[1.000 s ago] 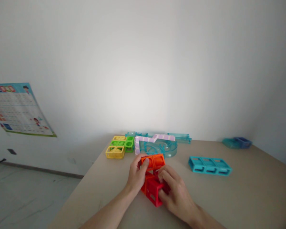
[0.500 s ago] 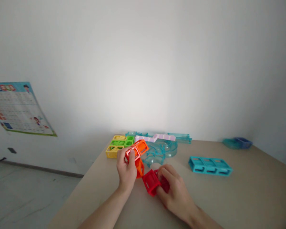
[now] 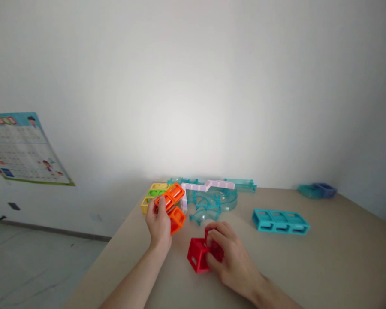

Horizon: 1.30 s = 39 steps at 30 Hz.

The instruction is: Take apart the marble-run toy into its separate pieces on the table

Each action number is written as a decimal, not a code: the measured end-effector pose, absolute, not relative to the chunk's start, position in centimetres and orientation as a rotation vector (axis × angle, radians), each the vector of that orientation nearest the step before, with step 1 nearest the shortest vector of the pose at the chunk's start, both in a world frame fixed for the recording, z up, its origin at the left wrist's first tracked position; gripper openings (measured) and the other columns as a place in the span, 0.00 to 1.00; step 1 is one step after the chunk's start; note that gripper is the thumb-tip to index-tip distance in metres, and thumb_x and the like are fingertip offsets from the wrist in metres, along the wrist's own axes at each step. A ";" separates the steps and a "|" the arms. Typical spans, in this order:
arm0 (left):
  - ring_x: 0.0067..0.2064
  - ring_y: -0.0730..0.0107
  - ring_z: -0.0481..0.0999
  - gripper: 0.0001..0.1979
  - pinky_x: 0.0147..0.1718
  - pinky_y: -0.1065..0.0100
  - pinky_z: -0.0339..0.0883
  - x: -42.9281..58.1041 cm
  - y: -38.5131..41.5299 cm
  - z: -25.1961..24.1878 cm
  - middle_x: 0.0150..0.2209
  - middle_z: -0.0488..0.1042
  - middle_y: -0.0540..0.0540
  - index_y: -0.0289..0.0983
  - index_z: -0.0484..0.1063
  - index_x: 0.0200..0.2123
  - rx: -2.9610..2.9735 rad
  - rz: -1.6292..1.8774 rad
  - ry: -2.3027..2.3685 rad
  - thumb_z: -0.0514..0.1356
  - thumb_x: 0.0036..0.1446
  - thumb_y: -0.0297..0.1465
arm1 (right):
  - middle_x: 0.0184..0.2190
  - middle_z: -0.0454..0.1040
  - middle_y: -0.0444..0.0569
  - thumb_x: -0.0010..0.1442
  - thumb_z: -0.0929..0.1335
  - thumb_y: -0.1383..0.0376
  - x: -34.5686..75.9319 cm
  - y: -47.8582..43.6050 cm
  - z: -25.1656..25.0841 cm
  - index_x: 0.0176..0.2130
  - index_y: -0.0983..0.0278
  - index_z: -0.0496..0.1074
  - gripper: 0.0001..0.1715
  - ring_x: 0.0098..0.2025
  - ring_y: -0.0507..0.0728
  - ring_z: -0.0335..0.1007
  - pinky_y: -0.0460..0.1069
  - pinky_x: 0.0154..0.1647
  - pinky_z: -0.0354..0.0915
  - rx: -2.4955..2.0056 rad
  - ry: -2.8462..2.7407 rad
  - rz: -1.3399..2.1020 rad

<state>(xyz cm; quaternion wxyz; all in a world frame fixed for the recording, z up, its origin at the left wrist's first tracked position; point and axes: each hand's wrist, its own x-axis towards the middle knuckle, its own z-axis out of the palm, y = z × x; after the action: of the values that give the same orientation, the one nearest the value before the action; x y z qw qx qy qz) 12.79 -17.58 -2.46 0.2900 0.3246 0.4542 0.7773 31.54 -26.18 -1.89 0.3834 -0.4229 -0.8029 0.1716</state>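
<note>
My left hand (image 3: 159,224) grips an orange block piece (image 3: 171,204) made of open cube frames and holds it just above the table, near the yellow and green blocks (image 3: 155,194). My right hand (image 3: 227,253) is closed on a red cube-frame piece (image 3: 200,255) that rests on the beige table (image 3: 324,266). The two pieces are apart, with a gap of bare table between them.
Behind the hands lie clear teal curved track pieces (image 3: 212,201) with a lilac zigzag piece (image 3: 209,186) on top. A turquoise three-cell block (image 3: 279,221) lies to the right. A blue and teal piece (image 3: 318,190) sits far right. A poster (image 3: 22,150) hangs on the left wall.
The orange piece has come off the red piece. My left hand carried it left and away, toward the yellow and green blocks. My right hand stayed on the red piece.
</note>
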 end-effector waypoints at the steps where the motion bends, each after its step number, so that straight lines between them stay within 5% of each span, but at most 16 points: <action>1: 0.34 0.69 0.75 0.14 0.32 0.69 0.69 12.8 -17.5 -2.3 0.34 0.74 0.49 0.38 0.71 0.37 0.782 2.029 1.131 0.61 0.53 0.42 | 0.44 0.68 0.48 0.47 0.65 0.79 31.5 -26.2 -1.9 0.31 0.61 0.63 0.14 0.45 0.58 0.63 0.52 0.45 0.63 -1.077 -2.055 0.434; 14: 0.26 0.74 0.74 0.16 0.24 0.74 0.67 14.7 -19.1 -0.9 0.29 0.76 0.52 0.36 0.71 0.34 0.611 1.723 0.670 0.69 0.46 0.38 | 0.50 0.64 0.51 0.50 0.71 0.71 31.4 -26.7 -1.4 0.41 0.60 0.70 0.16 0.52 0.61 0.62 0.54 0.54 0.63 -1.014 -2.139 0.489; 22: 0.24 0.75 0.74 0.17 0.24 0.74 0.66 15.1 -20.4 -0.2 0.28 0.76 0.52 0.36 0.72 0.33 0.493 1.477 0.649 0.71 0.43 0.37 | 0.52 0.65 0.52 0.59 0.68 0.66 31.6 -26.4 -2.2 0.55 0.58 0.60 0.25 0.54 0.61 0.63 0.56 0.56 0.63 -0.998 -2.048 0.392; 30: 0.29 0.72 0.75 0.11 0.29 0.72 0.69 15.9 -21.3 -0.9 0.30 0.77 0.49 0.36 0.72 0.35 0.667 1.263 0.502 0.65 0.54 0.37 | 0.42 0.70 0.49 0.63 0.66 0.65 31.5 -26.5 -1.5 0.41 0.58 0.71 0.05 0.46 0.58 0.68 0.53 0.49 0.67 -0.861 -2.072 0.399; 39: 0.32 0.69 0.77 0.10 0.32 0.68 0.72 15.8 -20.9 -0.6 0.34 0.78 0.47 0.36 0.73 0.36 0.665 1.383 0.476 0.65 0.54 0.36 | 0.49 0.65 0.52 0.65 0.63 0.66 31.6 -26.8 -1.3 0.38 0.60 0.68 0.05 0.50 0.57 0.66 0.50 0.52 0.66 -0.918 -1.973 0.404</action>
<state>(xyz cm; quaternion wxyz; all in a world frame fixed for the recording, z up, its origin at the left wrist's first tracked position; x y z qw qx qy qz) 15.78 -20.94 -0.59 0.6941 0.2980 0.2133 0.6196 31.65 -26.80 -1.33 0.4475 -0.3710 -0.7972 0.1633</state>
